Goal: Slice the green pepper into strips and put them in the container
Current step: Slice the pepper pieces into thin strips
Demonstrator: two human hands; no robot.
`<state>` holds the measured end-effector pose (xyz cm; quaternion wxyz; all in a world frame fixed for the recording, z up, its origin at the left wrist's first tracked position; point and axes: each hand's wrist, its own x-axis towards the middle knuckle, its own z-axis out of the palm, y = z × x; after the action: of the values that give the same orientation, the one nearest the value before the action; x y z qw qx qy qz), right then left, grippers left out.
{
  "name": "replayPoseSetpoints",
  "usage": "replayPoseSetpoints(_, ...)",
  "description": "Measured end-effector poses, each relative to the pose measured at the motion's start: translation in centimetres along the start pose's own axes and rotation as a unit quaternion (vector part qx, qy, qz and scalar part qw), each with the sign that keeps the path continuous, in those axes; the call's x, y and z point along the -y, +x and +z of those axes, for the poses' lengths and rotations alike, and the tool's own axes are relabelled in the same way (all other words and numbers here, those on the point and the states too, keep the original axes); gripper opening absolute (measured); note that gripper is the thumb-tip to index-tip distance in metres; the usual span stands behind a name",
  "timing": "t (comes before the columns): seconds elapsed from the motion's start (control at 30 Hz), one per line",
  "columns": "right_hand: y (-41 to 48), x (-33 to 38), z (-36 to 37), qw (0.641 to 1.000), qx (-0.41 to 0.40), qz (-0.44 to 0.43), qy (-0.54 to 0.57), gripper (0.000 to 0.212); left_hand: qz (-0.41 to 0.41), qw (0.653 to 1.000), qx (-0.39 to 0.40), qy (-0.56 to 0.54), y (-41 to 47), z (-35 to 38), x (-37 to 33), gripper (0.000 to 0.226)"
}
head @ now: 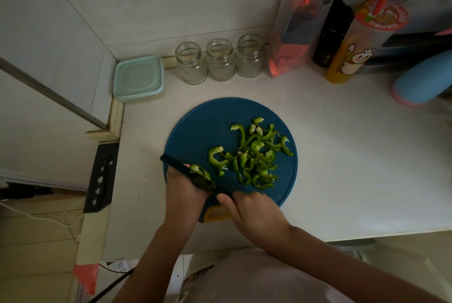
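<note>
Right hand (247, 209) grips knife (179, 167); left hand (183, 192) holds pepper piece (201, 172).

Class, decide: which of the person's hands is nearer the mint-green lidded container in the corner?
Left. The left hand holds a pepper piece at the board's near-left edge, below the container; the right hand, on the knife, sits farther right.

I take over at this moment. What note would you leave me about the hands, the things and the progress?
Left hand holds the last pepper piece on the blue board, at the blade.
Right hand grips the knife.
Done: most of the pepper lies as strips on the board.
The container stands in the back left corner, lid on.
Left: cut this piece, open the container, move the strips in.
</note>
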<state>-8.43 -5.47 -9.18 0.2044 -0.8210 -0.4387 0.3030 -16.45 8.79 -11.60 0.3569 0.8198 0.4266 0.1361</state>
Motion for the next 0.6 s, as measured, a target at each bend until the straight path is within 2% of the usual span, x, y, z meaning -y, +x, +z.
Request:
replayPoseSetpoints(0.4,0.4,0.4,-0.1,0.999,0.016,0.027,0.018,0.048,-0.016,0.999,-0.013,-0.045,-0.2,-0.6,-1.6,0.052)
replayPoseSetpoints(0.5,0.6,0.4,0.3,0.999,0.008,0.029,0.013,0.048,-0.005,0.999,-0.016,-0.031,-0.1,-0.7,-2.2,0.050)
replayPoseSetpoints(0.6,0.9,0.1,0.4,0.998,0.011,0.035,0.058,0.051,-0.010,1.000,0.003,-0.015,0.1,-0.8,-1.6,0.051)
